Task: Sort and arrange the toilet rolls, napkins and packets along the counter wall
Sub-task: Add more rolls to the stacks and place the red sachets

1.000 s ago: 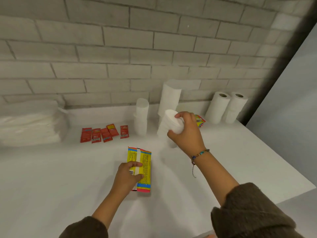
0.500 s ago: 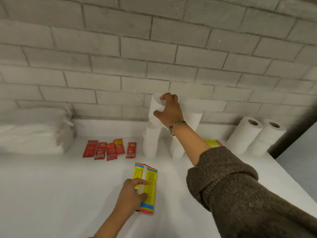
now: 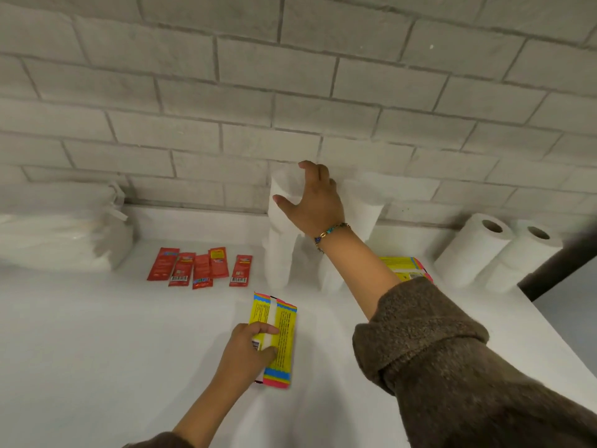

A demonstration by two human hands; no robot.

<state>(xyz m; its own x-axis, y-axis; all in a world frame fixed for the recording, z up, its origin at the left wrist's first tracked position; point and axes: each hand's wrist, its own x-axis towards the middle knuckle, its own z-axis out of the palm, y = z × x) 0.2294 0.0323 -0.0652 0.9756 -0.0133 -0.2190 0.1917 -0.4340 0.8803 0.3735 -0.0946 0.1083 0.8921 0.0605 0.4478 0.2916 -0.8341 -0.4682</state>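
A white counter [image 3: 97, 350] fills the near field, meeting a grey brick wall [image 3: 290, 92] at the back; a dark edge and a pale panel close the room on the right. Nearest, the left hand [image 3: 245, 354] presses down on a yellow packet [image 3: 277, 337] lying flat on the counter, fingers curled over its near half. Beyond it five red sachets [image 3: 202, 268] lie side by side, some overlapping. The right hand [image 3: 315, 202], a beaded bracelet [image 3: 329, 232] at the wrist and a brown sleeve [image 3: 452, 367] behind, reaches across and grips the top toilet roll [image 3: 284, 202] of a stack [image 3: 277, 257] by the wall, thumb on the left, fingers over the top. That arm hides part of a second stack [image 3: 361, 211] and a second yellow packet [image 3: 407, 266]. Far left sits a wrapped napkin bundle [image 3: 58, 234]; far right, two more rolls [image 3: 497, 250] lean at the wall.
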